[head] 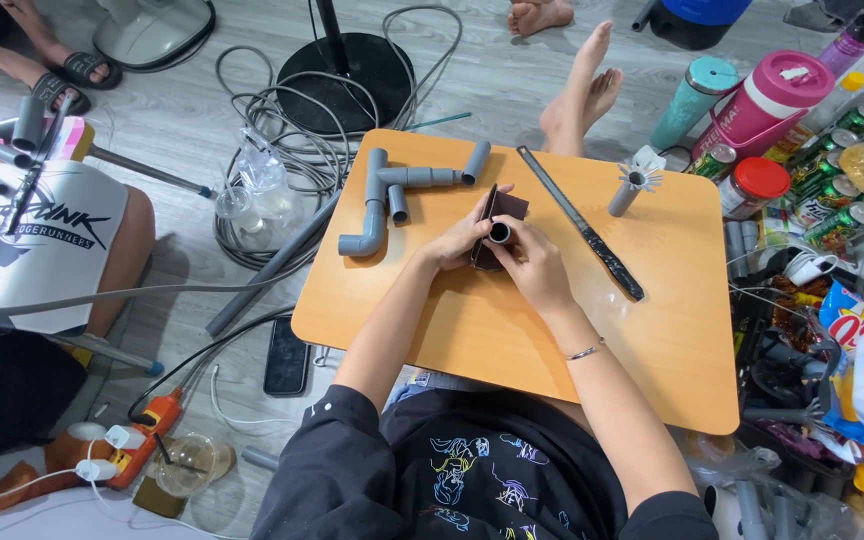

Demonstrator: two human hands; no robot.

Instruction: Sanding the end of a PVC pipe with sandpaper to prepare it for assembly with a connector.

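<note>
Over the worktop [472, 330], the right hand [530, 262] is closed around a short pipe [500, 233] at mid-table while the left hand [460, 243] pinches dark sandpaper [508, 207] against it; a joined pipe frame [384, 195] lies finished beyond, so sanding seems under way.

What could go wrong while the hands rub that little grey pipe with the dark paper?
1. The right hand pinches the short grey pipe by its end only; it might slip, and the dark sandpaper in the left hand could scrape fingertips.
2. The long saw blade lies bare just beside the right hand, so a sideways move might catch skin.
3. The pipe assembly sits near the table's edge and could be nudged off.
</note>
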